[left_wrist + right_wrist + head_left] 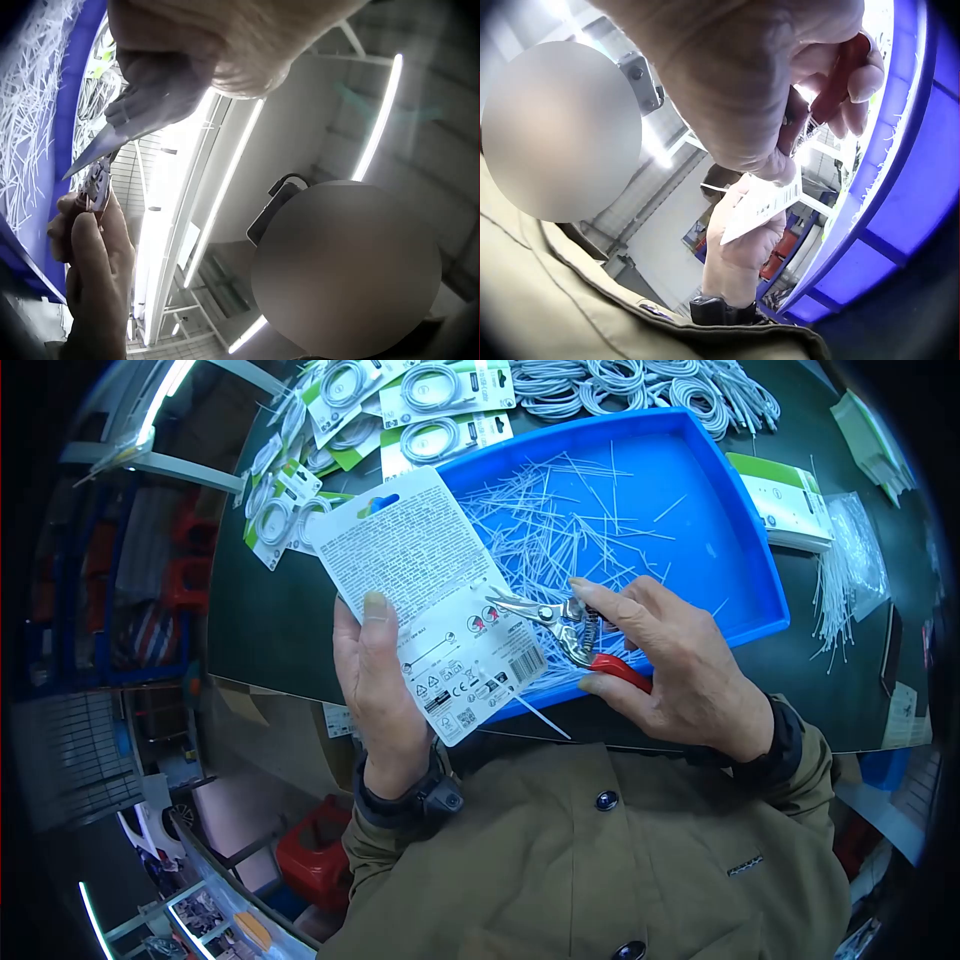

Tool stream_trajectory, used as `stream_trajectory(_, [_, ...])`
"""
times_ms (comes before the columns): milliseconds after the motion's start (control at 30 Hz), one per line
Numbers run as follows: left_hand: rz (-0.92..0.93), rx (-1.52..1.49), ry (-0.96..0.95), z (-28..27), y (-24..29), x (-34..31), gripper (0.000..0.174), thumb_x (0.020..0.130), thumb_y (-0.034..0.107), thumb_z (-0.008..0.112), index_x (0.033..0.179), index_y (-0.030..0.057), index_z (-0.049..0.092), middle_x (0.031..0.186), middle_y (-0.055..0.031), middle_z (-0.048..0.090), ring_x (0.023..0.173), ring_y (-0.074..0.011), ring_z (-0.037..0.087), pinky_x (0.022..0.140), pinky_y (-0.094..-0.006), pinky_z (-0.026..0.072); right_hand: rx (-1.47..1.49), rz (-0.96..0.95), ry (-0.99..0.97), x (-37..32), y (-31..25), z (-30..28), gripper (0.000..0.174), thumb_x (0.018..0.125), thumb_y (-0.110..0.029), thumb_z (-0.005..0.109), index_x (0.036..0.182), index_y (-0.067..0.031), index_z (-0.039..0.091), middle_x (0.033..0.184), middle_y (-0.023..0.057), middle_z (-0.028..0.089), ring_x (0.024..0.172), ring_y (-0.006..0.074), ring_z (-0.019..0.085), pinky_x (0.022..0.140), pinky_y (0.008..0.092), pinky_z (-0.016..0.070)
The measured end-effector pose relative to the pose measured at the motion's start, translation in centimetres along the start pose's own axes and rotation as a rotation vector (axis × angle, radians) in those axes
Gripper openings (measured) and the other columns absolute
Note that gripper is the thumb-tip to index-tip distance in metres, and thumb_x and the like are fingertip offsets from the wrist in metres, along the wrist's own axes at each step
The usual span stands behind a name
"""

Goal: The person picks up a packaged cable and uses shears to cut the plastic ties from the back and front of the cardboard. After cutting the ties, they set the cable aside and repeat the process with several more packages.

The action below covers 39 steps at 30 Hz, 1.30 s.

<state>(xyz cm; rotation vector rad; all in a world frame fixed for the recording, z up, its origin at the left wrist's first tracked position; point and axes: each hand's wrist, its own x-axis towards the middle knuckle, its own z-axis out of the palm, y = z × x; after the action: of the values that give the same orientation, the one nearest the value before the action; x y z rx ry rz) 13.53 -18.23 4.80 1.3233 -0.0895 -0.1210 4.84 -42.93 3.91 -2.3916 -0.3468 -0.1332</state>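
My left hand (375,660) holds a printed white package card (410,550), back side up, with its thumb lying on the printed face. From the card's lower edge a white cable tie (542,716) sticks out toward my body. My right hand (690,655) grips red-handled pruning shears (572,630), whose blades are parted and overlap the card's right edge in the head view. The right wrist view shows the red handle (842,79) between my fingers and the card (769,210) beyond. The card's far side, with whatever it carries, is hidden in the head view.
A blue tray (735,510) with many white cable-tie offcuts (550,525) lies below my hands. Packaged cables (432,390) and coiled white cables (610,385) fill the table's far side. On the right are stacked cards (785,505) and a bundle of cable ties (832,595).
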Motion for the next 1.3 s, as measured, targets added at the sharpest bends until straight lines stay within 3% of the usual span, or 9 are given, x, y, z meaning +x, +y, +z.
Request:
stream_trajectory(67, [0.020, 0.020, 0.010, 0.2, -0.4, -0.2, 0.051, 0.112, 0.031, 0.050, 0.149, -0.0043, 0.046, 0.130, -0.0199, 0.067, 0.111, -0.0234, 0.073, 0.092, -0.0361, 0.0607, -0.013, 0.023, -0.005, 0.1, -0.3, 0.1, 0.074, 0.087, -0.028, 0.086, 0.152, -0.0074, 0.056, 0.097, 0.0129, 0.060, 0.084, 0.0296, 0.062, 0.067, 0.0421, 0.0528])
stream_trajectory(167, [0.013, -0.026, -0.028, 0.4, -0.9, -0.6, 0.048, 0.114, 0.029, 0.052, 0.148, -0.0040, 0.045, 0.128, -0.0167, 0.066, 0.110, -0.0165, 0.069, 0.094, -0.0313, 0.0571, -0.039, 0.015, 0.029, 0.1, -0.3, 0.5, 0.072, 0.087, -0.027, 0.086, 0.151, -0.0068, 0.058, 0.096, 0.0120, 0.059, 0.084, 0.0281, 0.061, 0.065, 0.0409, 0.0524])
stream_trajectory(267, [0.011, -0.044, -0.028, 0.7, -1.4, -0.7, 0.049, 0.114, 0.028, 0.051, 0.149, -0.0046, 0.043, 0.129, -0.0164, 0.066, 0.110, -0.0163, 0.068, 0.096, -0.0314, 0.0556, -0.043, 0.045, 0.034, -0.1, -0.2, 0.8, 0.081, 0.080, -0.018, 0.090, 0.153, -0.0089, 0.056, 0.100, 0.0145, 0.063, 0.083, 0.0300, 0.064, 0.070, 0.0421, 0.0539])
stream_trajectory(467, [0.059, -0.105, 0.000, 2.0, -2.7, -1.4, 0.048, 0.113, 0.024, 0.048, 0.152, -0.0042, 0.041, 0.131, -0.0160, 0.064, 0.112, -0.0156, 0.066, 0.098, -0.0324, 0.0541, -0.163, 0.041, 0.081, -0.3, -0.7, 0.8, 0.082, 0.081, -0.017, 0.090, 0.154, -0.0059, 0.055, 0.098, 0.0141, 0.062, 0.082, 0.0291, 0.064, 0.068, 0.0411, 0.0540])
stream_trajectory(567, [0.046, -0.113, -0.037, 2.8, -3.2, -1.9, 0.047, 0.113, 0.023, 0.047, 0.151, -0.0039, 0.041, 0.130, -0.0152, 0.064, 0.112, -0.0148, 0.065, 0.097, -0.0328, 0.0542, -0.147, 0.107, 0.055, -1.5, -1.0, 0.8, 0.075, 0.084, -0.023, 0.089, 0.150, -0.0060, 0.058, 0.094, 0.0104, 0.058, 0.081, 0.0261, 0.061, 0.065, 0.0397, 0.0534])
stream_trajectory(667, [0.005, -0.137, -0.049, 3.5, -4.2, -2.4, 0.047, 0.113, 0.024, 0.047, 0.151, -0.0039, 0.041, 0.128, -0.0148, 0.064, 0.110, -0.0136, 0.065, 0.096, -0.0323, 0.0544, -0.139, 0.169, 0.031, -2.9, -1.0, 0.7, 0.077, 0.083, -0.020, 0.089, 0.151, -0.0057, 0.057, 0.091, 0.0104, 0.058, 0.077, 0.0262, 0.061, 0.065, 0.0396, 0.0529])
stream_trajectory(800, [-0.089, -0.156, -0.053, 4.3, -5.3, -2.4, 0.046, 0.114, 0.025, 0.048, 0.150, -0.0034, 0.042, 0.127, -0.0148, 0.065, 0.108, -0.0125, 0.066, 0.094, -0.0304, 0.0546, -0.085, 0.193, 0.042, -4.5, -0.2, 1.4, 0.076, 0.084, -0.017, 0.088, 0.152, -0.0052, 0.055, 0.090, 0.0112, 0.058, 0.076, 0.0272, 0.061, 0.065, 0.0403, 0.0524])
stream_trajectory(1067, [-0.103, -0.152, -0.098, 5.0, -5.5, -2.3, 0.047, 0.114, 0.027, 0.047, 0.151, -0.0020, 0.040, 0.131, -0.0147, 0.062, 0.113, -0.0154, 0.064, 0.098, -0.0337, 0.0540, 0.217, 0.151, -0.015, -4.5, -0.6, 0.4, 0.072, 0.085, -0.019, 0.085, 0.150, -0.0073, 0.056, 0.091, 0.0116, 0.060, 0.079, 0.0292, 0.062, 0.067, 0.0428, 0.0517])
stream_trajectory(1300, [-0.117, -0.166, -0.078, 5.0, -5.2, -2.5, 0.049, 0.114, 0.026, 0.047, 0.154, -0.0005, 0.038, 0.133, -0.0141, 0.061, 0.114, -0.0164, 0.064, 0.099, -0.0352, 0.0536, 0.214, 0.156, -0.028, -4.2, -0.7, 0.4, 0.074, 0.083, -0.019, 0.086, 0.150, -0.0081, 0.056, 0.093, 0.0119, 0.060, 0.082, 0.0304, 0.063, 0.068, 0.0429, 0.0517])
